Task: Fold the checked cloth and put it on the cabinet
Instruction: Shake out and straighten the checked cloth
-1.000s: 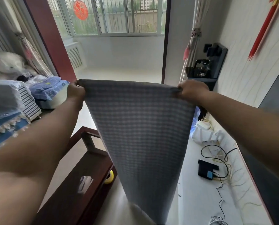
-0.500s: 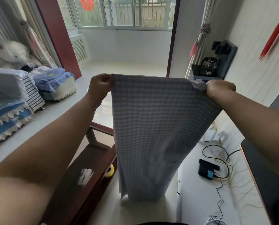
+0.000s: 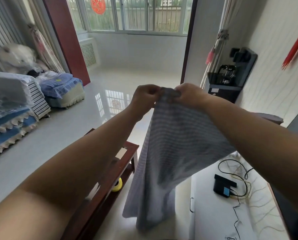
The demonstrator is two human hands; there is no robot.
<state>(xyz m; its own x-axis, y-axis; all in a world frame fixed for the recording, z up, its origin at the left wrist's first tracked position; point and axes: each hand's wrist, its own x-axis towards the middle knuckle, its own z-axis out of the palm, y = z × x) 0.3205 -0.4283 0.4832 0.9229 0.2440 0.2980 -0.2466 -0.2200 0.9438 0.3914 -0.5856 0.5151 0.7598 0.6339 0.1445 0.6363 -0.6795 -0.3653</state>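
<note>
The blue-grey checked cloth [image 3: 169, 153] hangs in the air in front of me, doubled over lengthwise, its lower end loose above the floor. My left hand [image 3: 144, 96] and my right hand [image 3: 188, 94] are close together at chest height, each pinching a top corner of the cloth, the corners nearly touching. The low white cabinet [image 3: 212, 215] runs along the right wall, below and right of the cloth.
A black box [image 3: 222, 185] with cables lies on the cabinet top. A dark wooden table [image 3: 113, 170] with a yellow tape roll [image 3: 117, 185] stands at lower left. Covered sofas [image 3: 14, 110] line the left wall. A black water dispenser [image 3: 231, 75] stands at right.
My hands, which held the cloth spread wide, have come together, bringing the two top corners to meet so the cloth now hangs doubled and narrower.
</note>
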